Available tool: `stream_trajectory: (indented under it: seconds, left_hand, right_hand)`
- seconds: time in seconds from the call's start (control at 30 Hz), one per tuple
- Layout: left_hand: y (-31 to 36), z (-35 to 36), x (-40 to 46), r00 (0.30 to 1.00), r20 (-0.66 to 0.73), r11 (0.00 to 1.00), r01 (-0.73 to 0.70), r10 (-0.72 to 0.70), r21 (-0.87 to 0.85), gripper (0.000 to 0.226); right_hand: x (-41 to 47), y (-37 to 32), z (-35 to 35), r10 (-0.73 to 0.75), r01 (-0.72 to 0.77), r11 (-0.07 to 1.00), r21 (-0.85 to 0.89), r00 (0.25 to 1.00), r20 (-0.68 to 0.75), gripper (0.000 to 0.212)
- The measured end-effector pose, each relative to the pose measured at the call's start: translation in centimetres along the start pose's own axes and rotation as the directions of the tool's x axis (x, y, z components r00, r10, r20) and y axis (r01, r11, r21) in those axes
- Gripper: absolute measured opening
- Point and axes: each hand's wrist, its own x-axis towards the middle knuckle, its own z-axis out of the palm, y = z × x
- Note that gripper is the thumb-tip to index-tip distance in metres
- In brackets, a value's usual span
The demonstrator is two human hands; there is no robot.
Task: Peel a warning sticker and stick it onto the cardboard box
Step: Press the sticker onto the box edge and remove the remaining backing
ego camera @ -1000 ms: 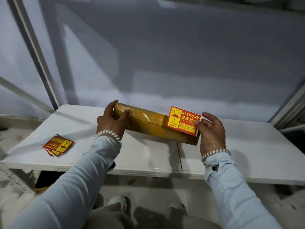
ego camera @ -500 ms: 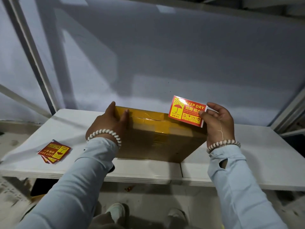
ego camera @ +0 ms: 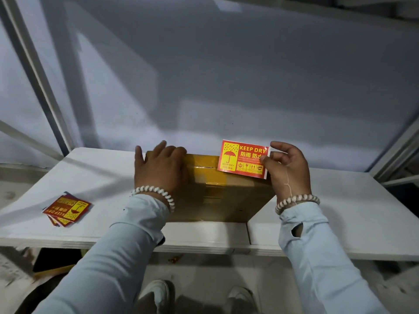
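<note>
1. A cardboard box [ego camera: 217, 196] lies flat on a white tabletop [ego camera: 95, 177], near its middle, with glossy yellow-brown tape running across its top.
2. The left hand [ego camera: 158, 171] rests palm down on the left part of the box top, its fingers [ego camera: 169, 151] spread flat and reaching the far edge; they press on the box and do not curl around anything.
3. The right hand [ego camera: 289, 169] sits at the right far corner of the box and holds a warning sticker [ego camera: 243, 158] by its right edge, pinched between thumb and fingertips.
4. The sticker is red and yellow, with an umbrella symbol and the words "KEEP DRY"; it faces the camera, tilted slightly, over the far right part of the box.
5. A thin white margin shows along the sticker's right and lower edges. Whether the sticker touches the box surface cannot be told.
6. A small stack of stickers [ego camera: 66, 209] of the same kind lies on the left side of the tabletop, well apart from the box, fanned out a little.
7. Both wrists carry a beaded bracelet [ego camera: 154, 193], and both arms are in pale blue sleeves [ego camera: 317, 257]; the right sleeve has a small hole near the cuff.
8. Below the tabletop edge two shoes [ego camera: 158, 293] show on the floor.
</note>
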Motion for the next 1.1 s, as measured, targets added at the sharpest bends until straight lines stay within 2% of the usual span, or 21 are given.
stream_trajectory:
  seconds: [0.13,0.27,0.37,0.47,0.6,0.77,0.93,1.1]
  left_hand:
    - [0.8,-0.1,0.6,0.996,0.033,0.996,-0.080,0.079,0.032,0.038]
    - [0.7,-0.1,1.3,0.999,0.017,0.999,-0.034,0.035,-0.031,0.041]
    - [0.7,0.0,1.6,1.000,0.010,0.996,-0.009,0.010,-0.083,0.047]
    - [0.3,0.0,2.3,0.998,0.035,0.982,0.049,-0.043,-0.181,0.038]
    - [0.1,-0.1,2.6,0.995,0.046,0.947,0.097,-0.087,-0.307,0.039]
    - [0.3,-0.4,2.5,0.993,0.051,0.938,0.117,-0.106,-0.327,0.047]
    - [0.2,-0.2,2.6,0.992,0.057,0.935,0.128,-0.115,-0.330,0.020]
    - [0.5,-0.1,2.3,0.988,0.011,0.928,0.148,-0.153,-0.343,0.015]
  right_hand:
    - [-0.2,-0.2,1.0,-0.054,0.055,0.997,-0.044,0.998,0.019,0.033]
    - [-0.1,-0.1,2.6,-0.068,0.072,0.997,-0.036,0.992,0.103,0.034]
    - [0.0,0.5,3.8,-0.078,0.094,0.989,-0.111,0.987,0.138,0.032]
    - [0.4,1.0,4.3,-0.089,0.113,0.979,-0.170,0.986,0.140,0.031]
    - [0.6,1.4,4.6,-0.095,0.123,0.971,-0.207,0.985,0.141,0.033]
    - [0.4,1.5,4.8,-0.101,0.132,0.961,-0.244,0.986,0.136,0.035]
    - [0.3,1.4,4.7,-0.101,0.138,0.956,-0.259,0.983,0.151,0.036]
    - [0.2,1.6,4.7,-0.121,0.153,0.947,-0.281,0.984,0.129,0.035]
